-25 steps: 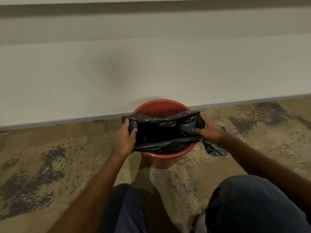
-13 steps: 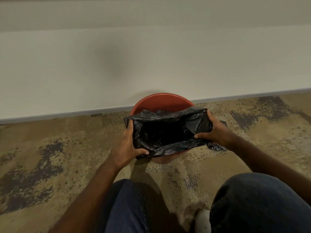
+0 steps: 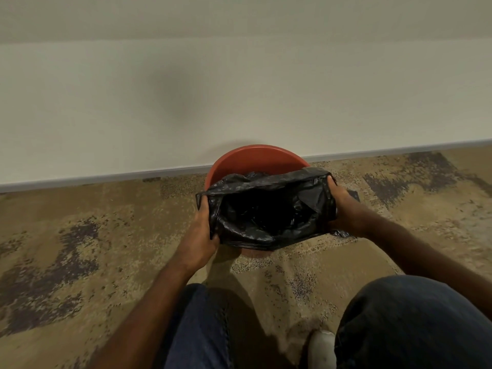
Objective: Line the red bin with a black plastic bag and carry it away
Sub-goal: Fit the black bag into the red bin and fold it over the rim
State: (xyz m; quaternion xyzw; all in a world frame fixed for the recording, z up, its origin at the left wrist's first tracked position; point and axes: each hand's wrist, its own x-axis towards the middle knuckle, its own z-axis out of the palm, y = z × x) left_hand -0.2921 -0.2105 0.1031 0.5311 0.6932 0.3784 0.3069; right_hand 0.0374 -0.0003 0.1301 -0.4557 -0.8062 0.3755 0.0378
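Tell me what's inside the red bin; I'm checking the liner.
The black bag, mouth held open by the left hand and right hand, hangs into the red bin. The bin's bottom is hidden.

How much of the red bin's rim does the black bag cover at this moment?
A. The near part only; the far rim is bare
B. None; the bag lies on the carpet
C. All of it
A: the black bag, held open by the left hand and right hand, hides the near rim, while the red bin shows a bare far rim by the wall.

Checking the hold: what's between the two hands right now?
In the head view, the open mouth of the black bag spans between the left hand and the right hand, stretched over the red bin. Nothing else lies there.
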